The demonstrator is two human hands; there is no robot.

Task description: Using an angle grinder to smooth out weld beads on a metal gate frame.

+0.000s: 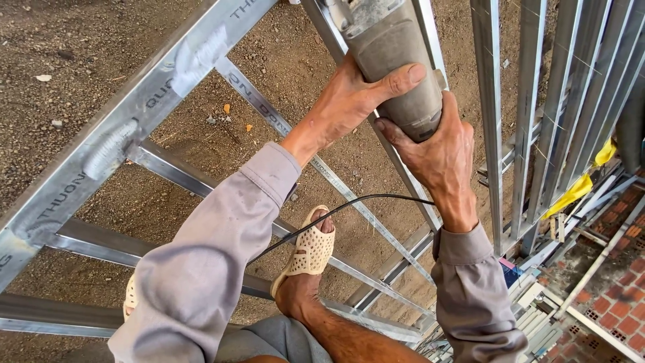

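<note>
Both of my hands grip a dusty grey power tool (pixel 386 47), likely an angle grinder, at the top centre. My left hand (pixel 349 97) wraps its body from the left, thumb laid across it. My right hand (pixel 440 154) clasps the rear end from below. A black cord (pixel 336 210) runs from the tool's rear down between my grey sleeves. The tool's working end is cut off by the frame's top edge. It points at a frame of galvanised steel bars (pixel 134 114).
My foot in a cream perforated sandal (pixel 309 252) stands on a lower steel bar (pixel 349 269), with dirt ground (pixel 87 40) below. More upright steel bars (pixel 490 101) stand to the right. Yellow strips (pixel 574 191), stacked steel lengths and red brick paving (pixel 621 296) lie at bottom right.
</note>
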